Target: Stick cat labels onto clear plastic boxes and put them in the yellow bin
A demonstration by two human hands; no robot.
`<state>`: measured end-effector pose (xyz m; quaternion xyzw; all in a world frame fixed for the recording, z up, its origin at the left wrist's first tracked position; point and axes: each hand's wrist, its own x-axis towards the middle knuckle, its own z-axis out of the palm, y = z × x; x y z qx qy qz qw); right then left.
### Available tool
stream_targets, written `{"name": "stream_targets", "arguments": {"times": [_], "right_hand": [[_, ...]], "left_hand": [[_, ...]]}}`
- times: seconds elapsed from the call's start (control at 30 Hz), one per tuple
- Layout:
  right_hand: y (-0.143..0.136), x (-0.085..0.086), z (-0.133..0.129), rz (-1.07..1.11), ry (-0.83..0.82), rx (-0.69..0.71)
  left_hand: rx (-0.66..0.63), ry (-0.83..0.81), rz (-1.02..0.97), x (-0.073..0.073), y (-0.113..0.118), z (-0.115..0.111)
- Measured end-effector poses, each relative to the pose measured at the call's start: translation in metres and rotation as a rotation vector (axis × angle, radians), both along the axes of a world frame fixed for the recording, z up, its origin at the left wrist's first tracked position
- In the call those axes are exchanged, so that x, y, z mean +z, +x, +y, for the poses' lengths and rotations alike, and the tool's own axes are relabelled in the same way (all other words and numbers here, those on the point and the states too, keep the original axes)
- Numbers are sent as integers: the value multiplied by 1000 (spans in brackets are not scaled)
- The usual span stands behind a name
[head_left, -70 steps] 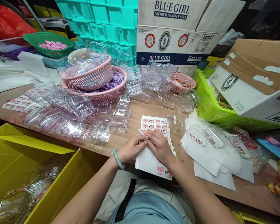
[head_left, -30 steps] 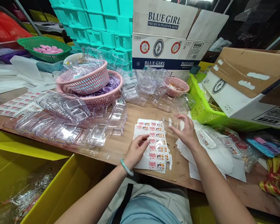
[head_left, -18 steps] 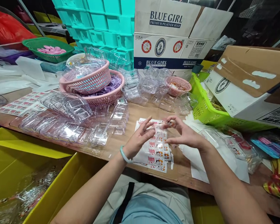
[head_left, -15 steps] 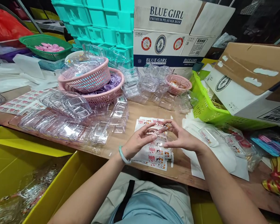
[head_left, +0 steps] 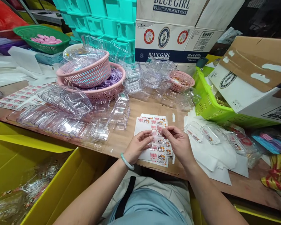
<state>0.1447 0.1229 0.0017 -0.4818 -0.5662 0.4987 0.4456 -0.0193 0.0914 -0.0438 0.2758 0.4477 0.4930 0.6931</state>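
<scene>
Over a stack of sticker sheets printed with pink lettering and cartoon cats, my two hands work close together. My left hand, with a pale green bangle on the wrist, has its fingers curled around a clear plastic shell, which is hard to see against the print. Thumb and index finger of my right hand pinch together at the shell's upper right, above the stickers. What lies between those fingertips is too small to make out. To the right, clear shells with cat stickers rest on white paper.
Rows of clear plastic shells cover the table's left side. Behind them stand stacked pink baskets. A lime green basket and cartons border the back and right. A yellow bin stands below the table edge, lower left.
My right hand has turned from spread fingers to a closed pinch. My left fingers have curled in closer. The view has shifted slightly, showing more of the stickered shells at right.
</scene>
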Motion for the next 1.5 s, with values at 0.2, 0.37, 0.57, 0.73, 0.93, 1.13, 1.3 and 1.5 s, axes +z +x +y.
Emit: {"name": "stream_targets", "arguments": {"times": [0.2, 0.37, 0.57, 0.73, 0.93, 1.13, 1.3, 1.5], "right_hand": [[9, 15, 5, -17, -152, 178], [14, 23, 3, -88, -200, 236], [27, 26, 1, -262, -266, 357], [27, 28, 2, -316, -264, 423], [23, 32, 4, -338, -265, 460], [23, 31, 6, -325, -278, 493], [22, 30, 8, -345, -298, 489], [19, 32, 8, -380, -322, 480]], "left_hand": [[-47, 13, -27, 0, 1, -1], [-69, 35, -58, -1, 1, -2], [-103, 88, -49, -5, -3, -3], [-125, 154, -49, -8, -4, -2], [-132, 210, -46, -10, -4, -1], [-158, 221, -49, -7, -5, -1], [-156, 222, -24, -4, -6, -1], [-164, 242, -8, -5, -7, -1]]}}
